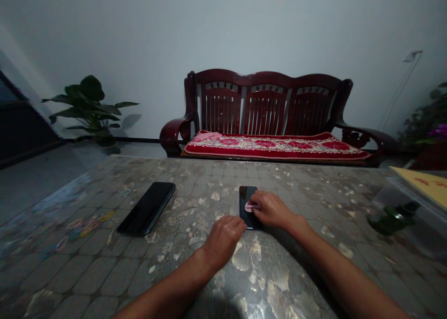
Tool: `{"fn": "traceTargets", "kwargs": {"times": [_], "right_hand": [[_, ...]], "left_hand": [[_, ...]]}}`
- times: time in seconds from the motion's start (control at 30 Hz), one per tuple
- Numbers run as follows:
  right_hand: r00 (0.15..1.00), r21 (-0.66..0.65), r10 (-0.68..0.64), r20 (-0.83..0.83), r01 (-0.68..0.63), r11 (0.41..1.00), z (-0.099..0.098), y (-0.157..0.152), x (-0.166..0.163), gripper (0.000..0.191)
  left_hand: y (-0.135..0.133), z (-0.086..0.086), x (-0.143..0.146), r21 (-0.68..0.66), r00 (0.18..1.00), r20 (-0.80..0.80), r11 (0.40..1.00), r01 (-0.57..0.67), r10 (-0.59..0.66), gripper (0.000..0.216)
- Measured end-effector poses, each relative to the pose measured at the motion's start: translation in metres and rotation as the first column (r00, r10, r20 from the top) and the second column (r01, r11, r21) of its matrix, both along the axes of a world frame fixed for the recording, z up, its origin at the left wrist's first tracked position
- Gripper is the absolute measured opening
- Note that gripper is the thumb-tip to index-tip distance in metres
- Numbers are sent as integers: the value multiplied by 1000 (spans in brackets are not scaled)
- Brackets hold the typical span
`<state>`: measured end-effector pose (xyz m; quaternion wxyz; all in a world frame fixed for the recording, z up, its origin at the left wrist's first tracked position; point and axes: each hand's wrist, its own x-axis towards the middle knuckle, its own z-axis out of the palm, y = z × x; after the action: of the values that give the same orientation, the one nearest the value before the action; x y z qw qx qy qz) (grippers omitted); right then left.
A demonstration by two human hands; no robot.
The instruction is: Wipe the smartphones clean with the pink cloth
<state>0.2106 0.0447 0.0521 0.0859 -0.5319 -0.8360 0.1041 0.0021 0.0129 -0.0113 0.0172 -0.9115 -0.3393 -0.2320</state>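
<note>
A dark smartphone (247, 192) lies flat on the patterned table cover, its far end pointing away from me. At its lower left edge my left hand (226, 235) has its fingers closed against the phone's side. My right hand (271, 208) pinches a small folded pink cloth (249, 207) and presses it on the phone's screen. That hand covers the right part of the phone. Farther left, apart from both hands, rests a larger black device (148, 209) with a glossy dark face.
Colored rubber bands (87, 228) lie scattered at the table's left. To the right are a green bottle (393, 217), a clear plastic box (428, 228) and yellow paper (424, 181) on top. Beyond the table (195, 177) stands a wooden bench (265, 105) with a red floral mat.
</note>
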Motion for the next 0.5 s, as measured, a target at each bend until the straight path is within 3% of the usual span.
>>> {"fn": "traceTargets", "kwargs": {"times": [0.13, 0.37, 0.5], "right_hand": [[1000, -46, 7, -8, -8, 999, 2, -2, 1, 21], [989, 35, -143, 44, 141, 989, -1, 28, -5, 26], [992, 26, -112, 54, 110, 994, -1, 23, -10, 26]], "left_hand": [[0, 0, 0, -12, 1000, -17, 1000, -2, 2, 10], [-1, 3, 0, -21, 1000, -24, 1000, -3, 3, 12], [-1, 1, 0, -11, 1000, -9, 1000, 0, 0, 14]]}}
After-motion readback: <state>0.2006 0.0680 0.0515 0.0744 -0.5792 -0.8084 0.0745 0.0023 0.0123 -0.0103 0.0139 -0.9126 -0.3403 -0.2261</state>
